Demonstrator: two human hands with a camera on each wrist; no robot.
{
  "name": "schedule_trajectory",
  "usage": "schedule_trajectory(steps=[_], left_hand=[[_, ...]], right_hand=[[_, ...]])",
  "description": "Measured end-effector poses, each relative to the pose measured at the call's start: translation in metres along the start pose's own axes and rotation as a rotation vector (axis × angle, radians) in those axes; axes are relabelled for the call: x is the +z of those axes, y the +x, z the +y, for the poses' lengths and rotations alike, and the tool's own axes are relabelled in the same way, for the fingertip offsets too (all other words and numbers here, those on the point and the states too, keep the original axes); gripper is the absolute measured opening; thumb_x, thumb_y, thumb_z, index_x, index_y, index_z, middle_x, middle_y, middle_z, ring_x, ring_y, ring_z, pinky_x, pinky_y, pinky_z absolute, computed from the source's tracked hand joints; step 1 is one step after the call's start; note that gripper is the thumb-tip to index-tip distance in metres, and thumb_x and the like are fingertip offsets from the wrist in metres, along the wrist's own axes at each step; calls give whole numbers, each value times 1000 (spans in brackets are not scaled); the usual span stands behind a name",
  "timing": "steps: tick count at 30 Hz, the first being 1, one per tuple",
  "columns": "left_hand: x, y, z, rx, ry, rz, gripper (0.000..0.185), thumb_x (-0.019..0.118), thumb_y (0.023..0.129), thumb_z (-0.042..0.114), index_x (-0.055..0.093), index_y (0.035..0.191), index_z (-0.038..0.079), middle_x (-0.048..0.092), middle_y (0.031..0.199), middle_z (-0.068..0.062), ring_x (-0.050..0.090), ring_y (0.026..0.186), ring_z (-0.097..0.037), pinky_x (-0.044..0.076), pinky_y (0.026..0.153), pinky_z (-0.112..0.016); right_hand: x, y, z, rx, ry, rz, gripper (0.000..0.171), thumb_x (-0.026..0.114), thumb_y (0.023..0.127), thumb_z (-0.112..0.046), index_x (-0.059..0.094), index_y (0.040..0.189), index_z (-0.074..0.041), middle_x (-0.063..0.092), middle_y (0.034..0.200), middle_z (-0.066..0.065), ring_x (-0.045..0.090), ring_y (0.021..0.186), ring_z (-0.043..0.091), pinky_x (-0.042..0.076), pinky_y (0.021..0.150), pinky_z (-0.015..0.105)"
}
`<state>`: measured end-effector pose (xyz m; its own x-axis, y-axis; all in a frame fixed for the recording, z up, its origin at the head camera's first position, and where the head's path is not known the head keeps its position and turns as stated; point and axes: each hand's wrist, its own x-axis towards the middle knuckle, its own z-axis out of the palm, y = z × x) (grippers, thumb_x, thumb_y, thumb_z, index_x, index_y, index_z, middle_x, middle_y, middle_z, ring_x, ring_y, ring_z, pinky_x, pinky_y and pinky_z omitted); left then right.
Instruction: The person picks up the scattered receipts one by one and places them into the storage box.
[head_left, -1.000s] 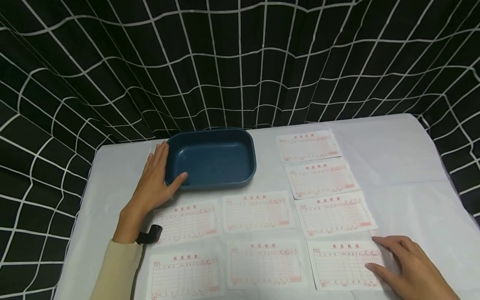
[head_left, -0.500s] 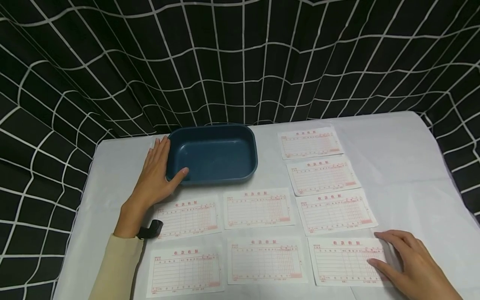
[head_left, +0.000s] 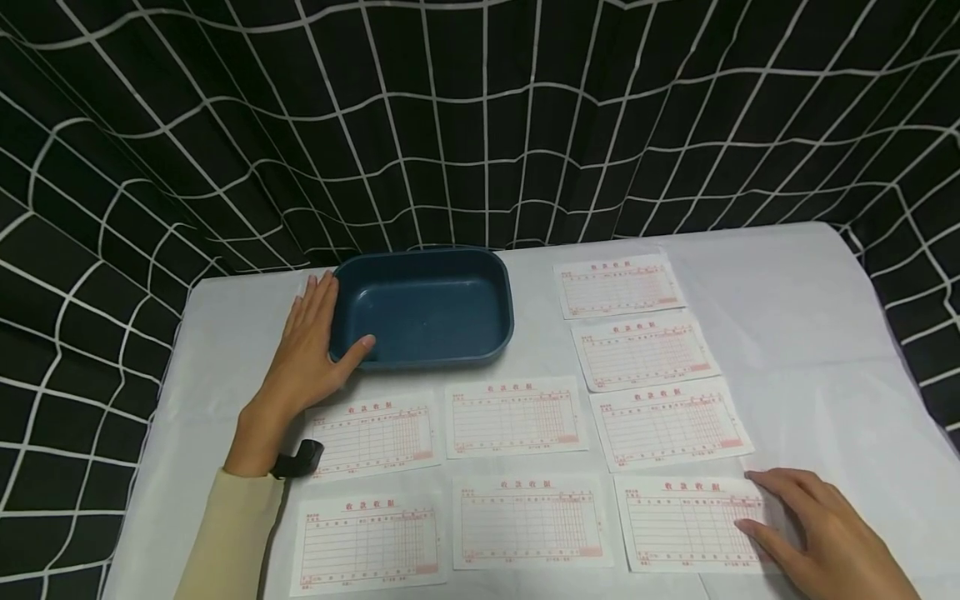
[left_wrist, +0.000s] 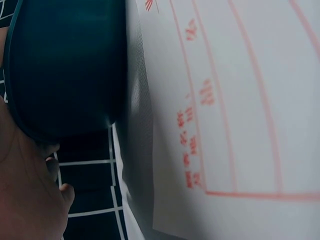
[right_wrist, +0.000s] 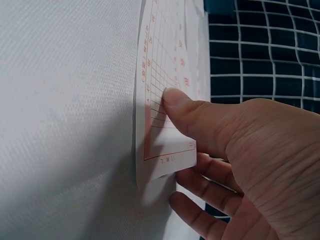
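A blue rectangular plastic bin (head_left: 427, 321) stands at the back left of the white-covered table. My left hand (head_left: 303, 354) rests against its left end, fingers straight along the outside and the thumb over the front rim. The left wrist view shows the palm against the bin's wall (left_wrist: 70, 75). At the front right, my right hand (head_left: 828, 529) holds the right end of a receipt slip (head_left: 690, 529) printed in red. The right wrist view shows the thumb (right_wrist: 175, 97) on the slip's face, with other fingers (right_wrist: 205, 190) at its edge and partly behind it.
More receipt slips lie face up: a right-hand column going back from the held one, with a top slip (head_left: 618, 287), and two rows to the left, including a middle slip (head_left: 531, 523). A black curtain (head_left: 480, 125) with white grid lines surrounds the table (head_left: 810, 333).
The head view has shifted slightly. Both hands keep their places at the bin and at the slip's right end, and the slips lie as before.
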<state>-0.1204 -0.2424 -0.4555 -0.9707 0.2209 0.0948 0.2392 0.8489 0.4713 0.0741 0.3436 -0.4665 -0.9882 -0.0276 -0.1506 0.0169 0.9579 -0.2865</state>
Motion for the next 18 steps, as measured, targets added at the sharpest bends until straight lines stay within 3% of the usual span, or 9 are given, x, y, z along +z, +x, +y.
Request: schedule_trajectory(steps=[5,8,11,15,18], left_hand=[[-1,-1,1,1,1,-1,99,64,99,49,13,170,3,12,180,-16,1,169,-36,5,135,-58],[-1,-1,1,-1,5,0,99,65,99,49,13,170,3,12,180,-16,0,169,-34,4,135,-58],[-1,-1,0,1,5,4,98,65,99,48,14,170,3,13,179,-16,0,169,-34,5,135,-59],[-1,-1,0,-1,-1,5,99,65,99,48,14,170,3,12,180,-15,0,169,-34,5,135,-59],[-1,-1,0,-5,-9,3,100,66,98,48,13,170,3,11,180,-15,1,169,-35,9,135,-60]], right_hand=[[-1,2,-2,-6,11,7,64,95,75,-26,70,126,4,65,116,23,65,102,43,54,86,65],[-4,2,-3,-15,33,0,59,94,77,-26,72,124,1,68,110,17,68,94,33,59,79,44],[-6,1,-3,-24,52,2,53,94,78,-27,74,121,-3,71,107,10,67,88,17,51,68,24],[-9,2,-2,17,100,-67,41,87,88,-25,72,119,-2,69,96,2,52,75,-1,43,62,20],[-11,3,-2,82,124,-135,39,81,94,-26,71,121,1,61,83,-1,44,68,-1,38,58,22]])
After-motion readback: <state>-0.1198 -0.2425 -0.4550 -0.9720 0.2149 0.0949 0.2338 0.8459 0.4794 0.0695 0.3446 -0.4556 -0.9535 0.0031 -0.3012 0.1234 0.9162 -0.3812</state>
